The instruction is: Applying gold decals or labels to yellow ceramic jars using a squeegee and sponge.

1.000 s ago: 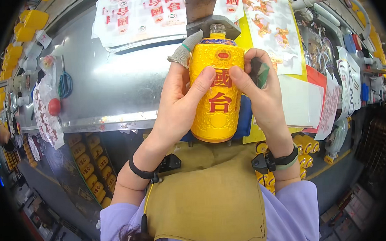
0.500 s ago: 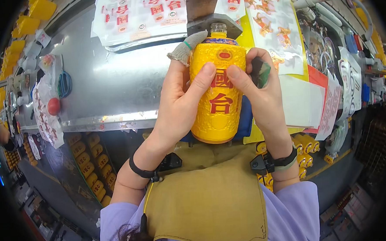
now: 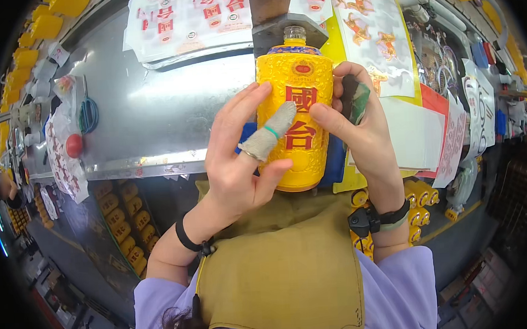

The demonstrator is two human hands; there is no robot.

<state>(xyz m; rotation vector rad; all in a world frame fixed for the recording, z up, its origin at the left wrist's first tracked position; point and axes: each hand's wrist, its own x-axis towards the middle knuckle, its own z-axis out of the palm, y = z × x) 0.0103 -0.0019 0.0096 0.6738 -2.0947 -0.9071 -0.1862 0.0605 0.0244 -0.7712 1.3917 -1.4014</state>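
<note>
A yellow embossed bottle (image 3: 306, 162) with a clear glass neck, a blue patterned collar and red characters lies before me, its neck toward a dark block (image 3: 313, 26). My left hand (image 3: 236, 157) has its fingers apart, and the index finger, wrapped in a grey cloth cover (image 3: 271, 134) with a green band, touches the red characters. My right hand (image 3: 359, 121) grips the bottle's right side, thumb on the front. A flat dark and green piece (image 3: 355, 100) is tucked in that hand; its kind is unclear. The fingertips behind the bottle are hidden.
Printed transfer sheets (image 3: 193, 19) lie on the metal table (image 3: 147, 111). Blue-handled scissors (image 3: 88, 114) and a red ball (image 3: 73, 145) are at left. Figure-printed sheets (image 3: 376, 33) and white paper (image 3: 417, 132) lie at right. Yellow bottles (image 3: 121, 231) stand below the table.
My left hand has let go of the bottle's left side and moved down, its covered finger now on the red characters. The right hand keeps its grip; the bottle has shifted slightly up and left.
</note>
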